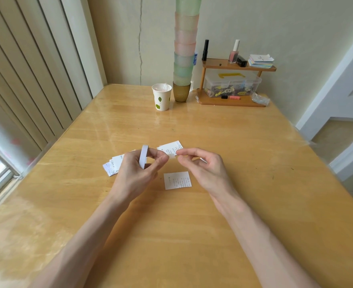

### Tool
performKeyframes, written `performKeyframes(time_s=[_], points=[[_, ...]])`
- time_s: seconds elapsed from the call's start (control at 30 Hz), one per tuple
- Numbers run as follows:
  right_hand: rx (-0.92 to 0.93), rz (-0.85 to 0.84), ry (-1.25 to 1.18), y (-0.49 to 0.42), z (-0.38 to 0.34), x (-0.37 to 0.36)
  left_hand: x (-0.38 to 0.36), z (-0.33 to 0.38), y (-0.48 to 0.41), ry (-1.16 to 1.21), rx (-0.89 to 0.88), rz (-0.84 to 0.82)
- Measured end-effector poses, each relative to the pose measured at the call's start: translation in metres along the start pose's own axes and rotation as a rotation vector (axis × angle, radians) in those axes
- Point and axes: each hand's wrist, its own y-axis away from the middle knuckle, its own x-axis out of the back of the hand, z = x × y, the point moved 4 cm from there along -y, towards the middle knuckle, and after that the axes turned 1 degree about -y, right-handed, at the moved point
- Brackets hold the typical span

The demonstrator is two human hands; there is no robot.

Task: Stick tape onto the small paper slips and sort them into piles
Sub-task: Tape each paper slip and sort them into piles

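Left hand grips tape roll, right hand pinches strip, slip between

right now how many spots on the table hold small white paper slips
3: a pile beside the left hand, one slip nearer the person, another slip behind the right hand; hands may hide more.

A glossy light-wood table carries one printed paper slip near its middle. A small overlapping pile of slips lies to the left and a further slip just beyond. At the far edge stand a leaf-printed paper cup, a tall tower of stacked cups just beside it, and a two-tier wooden rack with crumpled clear plastic at its right end.
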Motion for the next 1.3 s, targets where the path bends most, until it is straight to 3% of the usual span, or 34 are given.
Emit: performKeyframes(time_s=[0.37, 0.6, 0.8, 1.1, 1.3], points=[[0.098, 0.051, 0.058, -0.005, 0.006, -0.003, -0.003, 0.0, 0.001, -0.033, -0.007, -0.031], [0.116, 0.066, 0.082, -0.008, 0.005, 0.001, 0.004, -0.006, -0.003, -0.025, 0.023, 0.047], [-0.08, 0.045, 0.12, -0.009, 0.009, 0.02, 0.033, -0.006, -0.011, -0.077, -0.029, 0.215], [-0.158, -0.126, 0.237, -0.007, 0.012, 0.014, 0.028, -0.014, -0.014, -0.157, -0.057, 0.176], [-0.215, -0.115, 0.298, -0.007, 0.017, 0.008, 0.024, -0.018, -0.015, -0.279, -0.071, 0.108]])
